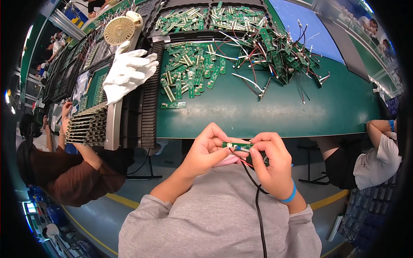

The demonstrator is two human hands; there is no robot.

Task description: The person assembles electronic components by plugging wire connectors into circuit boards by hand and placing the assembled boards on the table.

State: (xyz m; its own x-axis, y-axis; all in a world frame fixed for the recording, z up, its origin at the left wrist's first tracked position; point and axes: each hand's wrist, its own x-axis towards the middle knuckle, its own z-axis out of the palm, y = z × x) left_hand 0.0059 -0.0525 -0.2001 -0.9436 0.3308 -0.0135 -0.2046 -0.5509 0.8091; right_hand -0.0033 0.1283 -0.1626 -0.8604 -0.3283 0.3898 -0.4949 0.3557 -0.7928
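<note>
Close to my body, just off the table's near edge, I hold a small green circuit board [244, 146] level between both hands. My left hand [202, 150] pinches its left end, the thumb beside a white connector. At the right end, the thumb and fingers of my right hand [275, 165] are closed on the board by a blue-and-white piece that I cannot make out fully. Thin red and dark wires hang beneath it, partly hidden by my fingers. A blue band [291, 192] circles my right wrist.
On the green table [258, 118] lie loose circuit boards [189, 71] and a tangled pile of wired boards [279, 53]. Black trays [202, 34] hold more. A metal rail bears white gloves [129, 73] and a fan [119, 31]. Co-workers sit left and right.
</note>
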